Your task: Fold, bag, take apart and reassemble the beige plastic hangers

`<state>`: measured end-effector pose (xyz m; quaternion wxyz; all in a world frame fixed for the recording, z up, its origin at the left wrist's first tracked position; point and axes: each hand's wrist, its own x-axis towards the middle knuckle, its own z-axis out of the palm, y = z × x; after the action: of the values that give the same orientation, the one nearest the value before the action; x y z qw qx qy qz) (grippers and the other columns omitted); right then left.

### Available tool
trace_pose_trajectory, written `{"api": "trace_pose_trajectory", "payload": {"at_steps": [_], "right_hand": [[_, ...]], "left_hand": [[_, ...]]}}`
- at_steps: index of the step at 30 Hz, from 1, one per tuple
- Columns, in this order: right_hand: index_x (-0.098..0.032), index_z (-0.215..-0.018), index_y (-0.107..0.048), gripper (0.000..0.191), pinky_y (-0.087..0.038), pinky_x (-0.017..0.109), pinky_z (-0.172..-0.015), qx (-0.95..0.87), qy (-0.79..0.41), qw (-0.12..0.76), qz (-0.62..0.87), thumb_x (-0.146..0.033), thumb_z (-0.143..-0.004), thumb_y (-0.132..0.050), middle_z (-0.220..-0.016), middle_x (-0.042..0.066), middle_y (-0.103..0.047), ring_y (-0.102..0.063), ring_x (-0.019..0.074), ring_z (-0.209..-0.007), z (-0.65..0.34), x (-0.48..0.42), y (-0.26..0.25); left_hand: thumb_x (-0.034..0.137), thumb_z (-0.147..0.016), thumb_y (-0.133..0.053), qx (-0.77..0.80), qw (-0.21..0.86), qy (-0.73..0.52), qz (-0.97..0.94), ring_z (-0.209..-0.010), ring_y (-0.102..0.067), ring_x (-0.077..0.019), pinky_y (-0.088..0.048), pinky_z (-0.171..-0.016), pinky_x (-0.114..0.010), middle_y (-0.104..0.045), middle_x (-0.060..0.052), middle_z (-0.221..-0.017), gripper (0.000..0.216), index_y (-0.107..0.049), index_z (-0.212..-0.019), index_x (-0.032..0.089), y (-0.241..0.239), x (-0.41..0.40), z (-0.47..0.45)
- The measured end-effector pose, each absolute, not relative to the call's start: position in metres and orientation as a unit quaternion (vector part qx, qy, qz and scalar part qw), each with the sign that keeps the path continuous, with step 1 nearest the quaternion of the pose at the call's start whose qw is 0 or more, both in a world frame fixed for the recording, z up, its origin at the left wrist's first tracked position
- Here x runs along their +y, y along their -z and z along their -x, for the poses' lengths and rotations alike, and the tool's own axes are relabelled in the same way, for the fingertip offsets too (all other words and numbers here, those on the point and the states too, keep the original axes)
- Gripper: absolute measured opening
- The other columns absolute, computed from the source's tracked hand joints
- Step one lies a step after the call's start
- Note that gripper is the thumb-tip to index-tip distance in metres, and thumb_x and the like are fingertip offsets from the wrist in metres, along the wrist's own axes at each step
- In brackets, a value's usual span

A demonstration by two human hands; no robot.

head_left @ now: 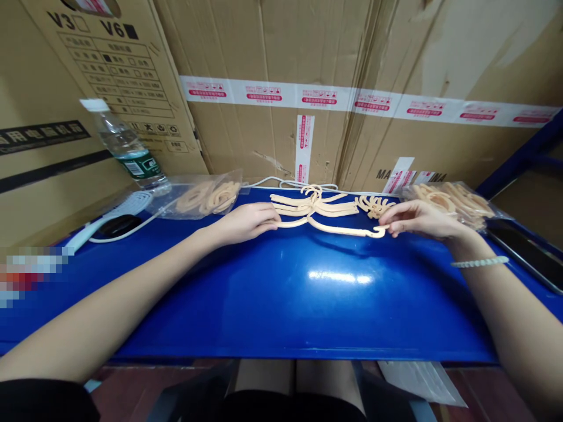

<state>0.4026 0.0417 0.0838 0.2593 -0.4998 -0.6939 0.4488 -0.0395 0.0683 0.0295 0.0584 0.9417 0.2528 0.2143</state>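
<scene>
A beige, curved clothes hanger is raised a little over the blue table. My left hand is closed on its left end. At the other end, my right hand pinches a small beige hook, which meets the tip of the hanger; whether the two are joined I cannot tell. Just behind lies a stack of similar beige hangers, their hooks pointing toward the back. Beside my right fingers is a small pile of curved beige pieces.
Clear bags of beige parts lie at left and right. A water bottle, a black mouse and a pale handled object occupy the left. A phone rests far right. Cardboard boxes wall the back.
</scene>
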Motion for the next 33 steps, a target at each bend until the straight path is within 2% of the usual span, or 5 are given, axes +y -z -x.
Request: {"api": "trace_pose_trajectory", "payload": {"at_steps": [4, 8, 18, 28, 33], "right_hand": [[-0.018, -0.088, -0.082, 0.04, -0.049, 0.027, -0.058, -0.742, -0.447, 0.097, 0.49, -0.048, -0.064, -0.09, -0.073, 0.005, -0.074, -0.063, 0.0168, -0.063, -0.401, 0.041, -0.087], [-0.018, -0.086, -0.082, 0.042, -0.05, 0.029, -0.065, -0.76, -0.437, 0.017, 0.482, -0.054, -0.065, -0.088, -0.078, 0.007, -0.076, -0.068, 0.0213, -0.073, -0.396, 0.039, -0.088], [-0.018, -0.08, -0.079, 0.049, -0.046, 0.03, -0.064, -0.798, -0.312, 0.055, 0.513, -0.066, -0.069, -0.08, -0.075, 0.006, -0.073, -0.064, 0.0215, -0.071, -0.397, 0.046, -0.079], [-0.019, -0.08, -0.077, 0.045, -0.044, 0.03, -0.061, -0.805, -0.31, -0.012, 0.507, -0.061, -0.065, -0.081, -0.071, 0.005, -0.071, -0.06, 0.0204, -0.066, -0.398, 0.043, -0.082], [-0.018, -0.077, -0.076, 0.042, -0.046, 0.032, -0.065, -0.81, -0.276, -0.035, 0.516, -0.058, -0.067, -0.077, -0.073, 0.006, -0.072, -0.064, 0.0237, -0.071, -0.397, 0.044, -0.083]], "left_hand": [[0.029, -0.1, -0.053, 0.23, 0.093, -0.187, -0.951, -0.088, -0.065, -0.0184, -0.048, -0.079, -0.028, -0.07, -0.005, -0.095, 0.02, -0.069, -0.094, 0.02, -0.033, 0.064, 0.037], [0.028, -0.099, -0.055, 0.216, 0.103, -0.174, -0.955, -0.084, -0.065, -0.0173, -0.047, -0.076, -0.027, -0.07, -0.004, -0.092, 0.017, -0.07, -0.093, 0.021, -0.034, 0.061, 0.036], [0.023, -0.098, -0.055, 0.25, 0.084, -0.151, -0.953, -0.084, -0.066, -0.0181, -0.047, -0.075, -0.027, -0.071, -0.005, -0.094, 0.013, -0.067, -0.095, 0.019, -0.032, 0.064, 0.038], [0.025, -0.1, -0.052, 0.234, 0.097, -0.126, -0.959, -0.087, -0.066, -0.0178, -0.048, -0.076, -0.026, -0.07, -0.006, -0.098, 0.018, -0.069, -0.1, 0.019, -0.041, 0.058, 0.038], [0.022, -0.099, -0.053, 0.244, 0.078, -0.12, -0.959, -0.087, -0.066, -0.0176, -0.048, -0.076, -0.026, -0.069, -0.005, -0.098, 0.016, -0.069, -0.099, 0.019, -0.041, 0.057, 0.038]]}}
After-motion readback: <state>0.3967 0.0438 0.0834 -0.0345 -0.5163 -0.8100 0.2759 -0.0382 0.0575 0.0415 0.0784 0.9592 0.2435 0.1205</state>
